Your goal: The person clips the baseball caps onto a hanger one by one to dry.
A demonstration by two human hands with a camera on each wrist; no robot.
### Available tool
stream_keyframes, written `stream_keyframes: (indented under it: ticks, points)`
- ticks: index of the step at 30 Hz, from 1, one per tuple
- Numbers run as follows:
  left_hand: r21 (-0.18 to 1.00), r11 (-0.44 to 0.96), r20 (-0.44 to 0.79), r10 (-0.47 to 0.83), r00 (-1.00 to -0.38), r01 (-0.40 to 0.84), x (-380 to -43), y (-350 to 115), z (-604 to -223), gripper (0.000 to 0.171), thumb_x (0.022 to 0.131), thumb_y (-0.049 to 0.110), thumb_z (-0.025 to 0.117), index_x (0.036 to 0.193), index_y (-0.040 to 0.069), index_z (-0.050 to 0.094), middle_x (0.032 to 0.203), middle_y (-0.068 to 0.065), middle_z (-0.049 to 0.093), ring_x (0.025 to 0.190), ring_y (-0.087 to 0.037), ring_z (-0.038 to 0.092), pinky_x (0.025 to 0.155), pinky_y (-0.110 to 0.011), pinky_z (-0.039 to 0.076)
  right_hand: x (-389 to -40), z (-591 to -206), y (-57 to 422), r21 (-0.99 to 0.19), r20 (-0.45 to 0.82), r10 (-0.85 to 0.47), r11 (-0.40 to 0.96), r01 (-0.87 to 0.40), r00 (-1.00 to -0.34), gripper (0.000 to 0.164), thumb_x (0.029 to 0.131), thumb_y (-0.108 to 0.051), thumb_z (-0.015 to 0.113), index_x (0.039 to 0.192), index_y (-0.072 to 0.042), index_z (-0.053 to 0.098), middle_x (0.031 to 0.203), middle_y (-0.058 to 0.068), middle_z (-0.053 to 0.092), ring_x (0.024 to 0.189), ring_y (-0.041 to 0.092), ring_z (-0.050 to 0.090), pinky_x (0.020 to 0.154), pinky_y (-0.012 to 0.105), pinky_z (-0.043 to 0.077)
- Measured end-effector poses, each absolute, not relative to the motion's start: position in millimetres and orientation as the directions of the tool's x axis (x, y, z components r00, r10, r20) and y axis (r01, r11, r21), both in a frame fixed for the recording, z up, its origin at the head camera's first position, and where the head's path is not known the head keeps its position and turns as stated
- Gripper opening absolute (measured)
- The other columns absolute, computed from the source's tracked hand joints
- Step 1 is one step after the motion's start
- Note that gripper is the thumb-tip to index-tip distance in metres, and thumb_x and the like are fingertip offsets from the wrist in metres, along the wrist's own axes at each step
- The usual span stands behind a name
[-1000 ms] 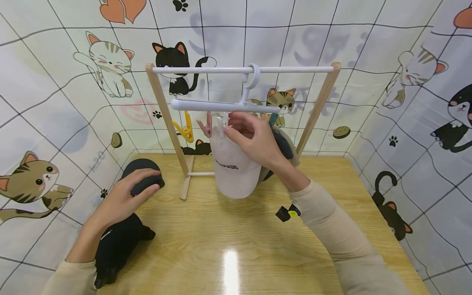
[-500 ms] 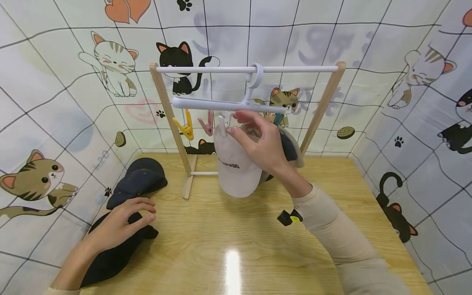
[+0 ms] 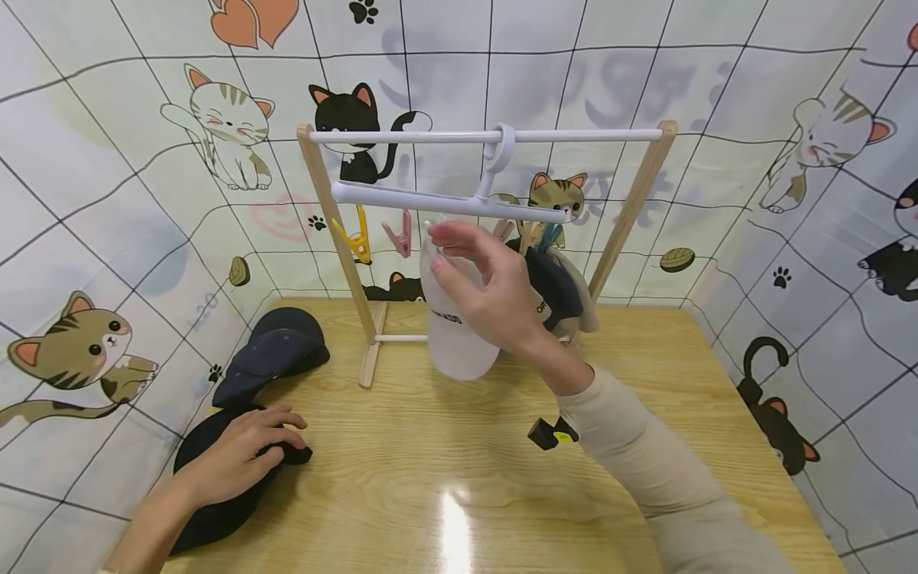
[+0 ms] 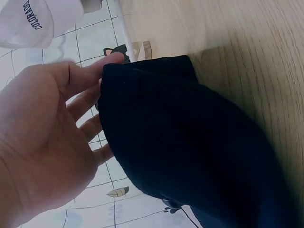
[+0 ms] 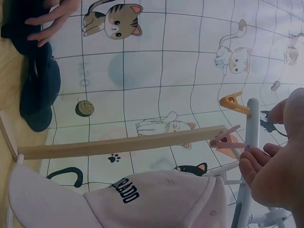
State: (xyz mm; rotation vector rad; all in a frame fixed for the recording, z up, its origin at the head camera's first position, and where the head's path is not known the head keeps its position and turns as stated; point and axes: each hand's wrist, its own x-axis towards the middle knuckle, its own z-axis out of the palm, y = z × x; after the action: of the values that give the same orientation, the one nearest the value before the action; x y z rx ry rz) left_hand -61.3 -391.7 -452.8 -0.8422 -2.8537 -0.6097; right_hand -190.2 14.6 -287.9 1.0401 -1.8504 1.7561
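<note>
A pale cap [image 3: 462,327] with dark lettering hangs from a white clip under the white hanger [image 3: 409,197]. Just in front of the cap's top is my right hand [image 3: 495,291]; its thumb and fingers stand apart, with nothing between them in the right wrist view. My left hand [image 3: 240,454] lies over a black cap [image 3: 215,510] on the table, its fingers at the cap's strap end. In the left wrist view the dark cap [image 4: 190,142] hides those fingertips, while the thumb touches its edge.
A navy cap [image 3: 276,351] lies behind the black one. Yellow [image 3: 356,239] and pink [image 3: 398,233] clips hang from the hanger's left part. Further caps [image 3: 555,291] hang right of the pale cap. The wooden rack [image 3: 631,211] stands on the table [image 3: 402,462].
My left hand has come back from the navy cap and down onto the black cap. My right hand's thumb and fingers have drawn away from the white clip, leaving the pale cap hanging.
</note>
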Motion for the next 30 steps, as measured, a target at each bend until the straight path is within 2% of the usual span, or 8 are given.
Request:
stream_keyframes:
  ticks: [2,4,8,12,17,22,25,30]
  points:
    - [0.378,0.773,0.162,0.487,-0.858,0.51,-61,-391,-453,0.048,0.098,-0.01,0.07,0.11,0.034,0.083,0.139,-0.003,0.074,0.141,-0.053,0.059,0.108,-0.07,0.041,-188,-288,11,-0.709,0.692,-0.271,-0.08,-0.7,-0.67,0.041,0.105,-0.002,0.069,0.143,0.011,0.065,0.143,0.028,0.071,0.134,0.042,0.072,0.121,0.042,0.057]
    - [0.402,0.772,0.132,0.484,-0.865,0.493,-62,-390,-452,0.051,0.097,-0.013,0.067,0.107,0.034,0.084,0.141,-0.006,0.075,0.143,-0.056,0.057,0.107,-0.076,0.039,-187,-289,7,-0.737,0.662,-0.287,-0.081,-0.671,-0.693,0.043,0.105,-0.003,0.068,0.146,0.01,0.064,0.146,0.026,0.071,0.136,0.041,0.071,0.122,0.038,0.056]
    - [0.399,0.799,0.058,0.468,-0.882,0.45,-65,-385,-446,0.052,0.098,-0.01,0.062,0.098,0.037,0.084,0.143,-0.005,0.075,0.146,-0.054,0.058,0.112,-0.077,0.037,-187,-290,2,-0.79,0.593,-0.314,-0.047,-0.611,-0.742,0.047,0.107,-0.007,0.068,0.152,0.005,0.061,0.152,0.021,0.069,0.144,0.037,0.068,0.124,0.032,0.053]
    - [0.356,0.829,-0.005,0.462,-0.887,0.43,-69,-381,-440,0.053,0.099,-0.007,0.059,0.086,0.04,0.078,0.145,-0.005,0.075,0.15,-0.053,0.057,0.117,-0.078,0.037,-190,-290,-3,-0.84,0.511,-0.35,-0.008,-0.543,-0.785,0.058,0.107,-0.012,0.069,0.161,0.002,0.053,0.163,0.018,0.063,0.154,0.033,0.062,0.127,0.029,0.05]
    - [0.266,0.849,-0.024,0.479,-0.878,0.456,-74,-377,-435,0.049,0.098,-0.001,0.069,0.072,0.04,0.066,0.142,-0.005,0.076,0.15,-0.052,0.059,0.118,-0.079,0.04,-195,-289,-13,-0.885,0.428,-0.397,0.0,-0.466,-0.812,0.072,0.108,-0.014,0.07,0.172,0.0,0.039,0.175,0.018,0.051,0.163,0.029,0.053,0.129,0.027,0.047]
    - [0.211,0.847,0.027,0.494,-0.869,0.489,-77,-375,-432,0.049,0.097,0.005,0.078,0.067,0.039,0.06,0.131,-0.002,0.078,0.142,-0.045,0.066,0.116,-0.078,0.045,-201,-285,-23,-0.906,0.384,-0.412,0.004,-0.424,-0.826,0.077,0.11,-0.014,0.069,0.176,-0.002,0.032,0.18,0.015,0.045,0.166,0.027,0.049,0.129,0.027,0.046]
    - [0.204,0.837,0.064,0.507,-0.86,0.508,-79,-375,-433,0.048,0.095,0.001,0.077,0.068,0.037,0.06,0.123,0.001,0.076,0.129,-0.036,0.071,0.112,-0.072,0.05,-205,-283,-29,-0.915,0.373,-0.411,-0.011,-0.404,-0.832,0.078,0.11,-0.014,0.069,0.176,-0.003,0.03,0.18,0.015,0.045,0.165,0.026,0.05,0.129,0.029,0.047]
    - [0.209,0.825,0.093,0.518,-0.85,0.526,-81,-372,-431,0.048,0.091,-0.004,0.074,0.068,0.037,0.061,0.116,0.008,0.072,0.109,-0.025,0.071,0.104,-0.064,0.055,-211,-281,-35,-0.919,0.375,-0.397,-0.042,-0.392,-0.837,0.079,0.109,-0.014,0.07,0.176,-0.003,0.03,0.178,0.015,0.048,0.164,0.027,0.052,0.131,0.034,0.047]
